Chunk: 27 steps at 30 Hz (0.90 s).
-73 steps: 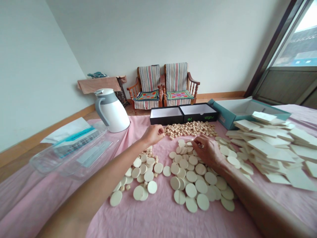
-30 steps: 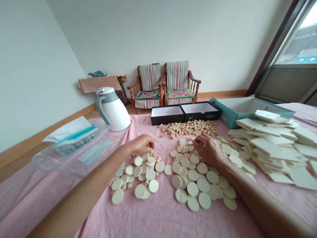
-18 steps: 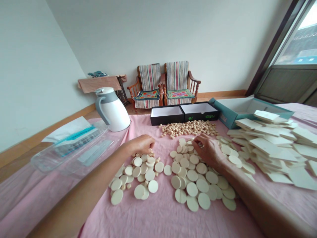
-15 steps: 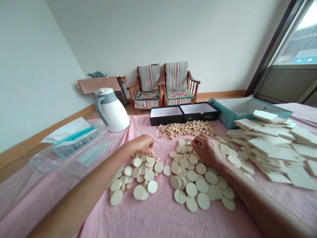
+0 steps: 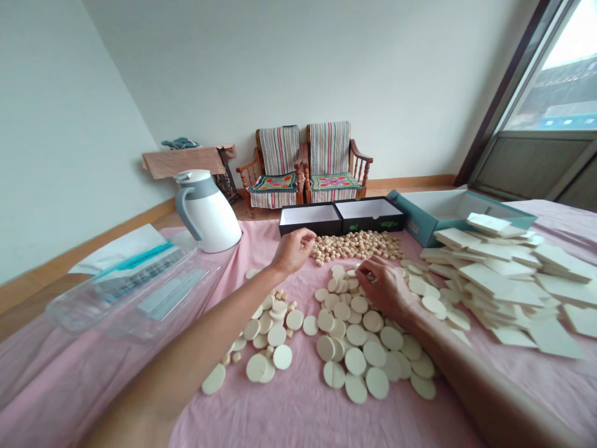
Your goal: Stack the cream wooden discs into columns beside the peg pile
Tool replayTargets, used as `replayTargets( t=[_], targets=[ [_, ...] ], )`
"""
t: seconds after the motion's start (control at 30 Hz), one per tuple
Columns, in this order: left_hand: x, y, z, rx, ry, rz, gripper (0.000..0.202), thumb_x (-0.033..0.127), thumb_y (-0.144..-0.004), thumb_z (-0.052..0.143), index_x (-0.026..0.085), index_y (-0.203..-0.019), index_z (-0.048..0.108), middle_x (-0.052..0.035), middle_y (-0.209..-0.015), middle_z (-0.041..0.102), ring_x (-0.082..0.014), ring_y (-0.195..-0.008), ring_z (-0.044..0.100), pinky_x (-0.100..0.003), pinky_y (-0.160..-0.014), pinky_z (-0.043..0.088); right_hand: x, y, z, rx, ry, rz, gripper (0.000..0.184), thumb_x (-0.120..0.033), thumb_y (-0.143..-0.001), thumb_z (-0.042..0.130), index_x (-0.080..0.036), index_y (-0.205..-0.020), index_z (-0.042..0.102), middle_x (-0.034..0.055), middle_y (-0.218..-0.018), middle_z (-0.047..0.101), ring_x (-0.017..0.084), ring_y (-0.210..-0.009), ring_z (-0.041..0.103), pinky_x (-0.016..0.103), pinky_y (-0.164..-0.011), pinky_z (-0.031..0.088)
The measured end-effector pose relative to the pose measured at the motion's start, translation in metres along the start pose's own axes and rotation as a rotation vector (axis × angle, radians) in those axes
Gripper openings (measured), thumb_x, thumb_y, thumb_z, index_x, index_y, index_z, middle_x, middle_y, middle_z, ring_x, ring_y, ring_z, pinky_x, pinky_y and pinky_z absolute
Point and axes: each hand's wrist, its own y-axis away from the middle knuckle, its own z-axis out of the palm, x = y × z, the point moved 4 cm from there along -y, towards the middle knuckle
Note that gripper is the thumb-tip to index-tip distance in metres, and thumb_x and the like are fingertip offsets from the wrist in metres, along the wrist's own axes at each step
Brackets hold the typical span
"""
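Observation:
My left hand (image 5: 293, 251) hangs with curled fingers at the left edge of a heap of small round cream pellets (image 5: 355, 246). Its fingers hide whatever they may hold. Below it lies a loose pile of flat cream discs (image 5: 275, 336) with a few pellets among them. My right hand (image 5: 382, 288) rests at the top of a larger pile of cream discs (image 5: 357, 348), its fingertips among the discs near the pellets. Both piles lie on a pink cloth (image 5: 298, 418).
Square cream tiles (image 5: 501, 280) lie stacked loosely at the right, in front of an open teal box (image 5: 420, 214). A black two-part box (image 5: 340, 218) stands behind the pellets. On the left are a white jug (image 5: 208, 214) and a clear plastic container (image 5: 135, 292).
My left hand has moved forward from the left disc pile to the edge of the pellet heap. My right hand has barely moved, and the view has shifted slightly.

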Motion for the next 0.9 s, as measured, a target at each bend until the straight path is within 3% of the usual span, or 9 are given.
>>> replayTargets(
  t=[0.17, 0.37, 0.5, 0.7, 0.8, 0.9],
  targets=[
    [0.006, 0.044, -0.017, -0.257, -0.051, 0.14, 0.016, 0.021, -0.083, 0.054, 0.016, -0.078, 0.068, -0.0024, -0.078, 0.07, -0.0147, -0.073, 0.063, -0.024, -0.068, 0.046, 0.002, 0.0, 0.002, 0.004, 0.002, -0.009, 0.019, -0.025, -0.082, 0.045, -0.019, -0.069, 0.057, 0.0027, -0.073, 0.058, 0.014, -0.067, 0.053, 0.025, -0.062, 0.035],
    [0.022, 0.097, -0.044, -0.435, -0.105, 0.297, 0.021, 0.038, -0.078, 0.065, 0.017, -0.083, 0.065, -0.0042, -0.086, 0.068, -0.0189, -0.087, 0.06, -0.032, -0.082, 0.043, 0.001, 0.001, 0.002, 0.004, 0.021, -0.017, 0.019, -0.025, -0.083, 0.045, -0.019, -0.07, 0.058, 0.0029, -0.074, 0.059, 0.014, -0.068, 0.053, 0.025, -0.064, 0.036],
    [0.019, 0.117, -0.054, -0.435, -0.166, 0.294, 0.016, 0.029, -0.078, 0.066, 0.018, -0.09, 0.065, -0.0041, -0.093, 0.067, -0.0201, -0.093, 0.057, -0.035, -0.089, 0.041, 0.002, 0.002, 0.002, 0.008, 0.019, -0.007, 0.019, -0.026, -0.083, 0.046, -0.019, -0.071, 0.058, 0.003, -0.074, 0.059, 0.015, -0.069, 0.054, 0.026, -0.065, 0.038],
    [-0.007, 0.128, -0.063, -0.265, -0.133, 0.236, 0.015, 0.01, -0.083, 0.053, 0.018, -0.087, 0.064, -0.0026, -0.093, 0.068, -0.0167, -0.092, 0.058, -0.033, -0.087, 0.043, -0.003, 0.0, -0.007, 0.022, -0.035, -0.001, 0.016, -0.026, -0.082, 0.049, -0.019, -0.076, 0.061, 0.0038, -0.079, 0.062, 0.016, -0.075, 0.056, 0.027, -0.069, 0.041],
    [-0.022, 0.131, -0.065, -0.214, -0.096, 0.215, 0.019, 0.005, -0.08, 0.053, 0.018, -0.087, 0.064, -0.0024, -0.091, 0.067, -0.016, -0.091, 0.059, -0.031, -0.083, 0.045, -0.026, -0.001, -0.018, 0.033, -0.083, -0.034, 0.015, -0.025, -0.083, 0.049, -0.02, -0.084, 0.063, 0.0047, -0.087, 0.064, 0.016, -0.081, 0.058, 0.028, -0.075, 0.042],
    [-0.031, 0.135, -0.065, -0.183, -0.075, 0.219, 0.02, 0.005, -0.081, 0.052, 0.019, -0.089, 0.064, -0.0025, -0.092, 0.067, -0.0157, -0.091, 0.059, -0.03, -0.082, 0.045, -0.065, 0.0, -0.015, -0.123, -0.142, -0.137, 0.013, -0.022, -0.083, 0.051, -0.02, -0.086, 0.063, 0.0044, -0.089, 0.064, 0.015, -0.082, 0.058, 0.027, -0.076, 0.042]
  ],
)
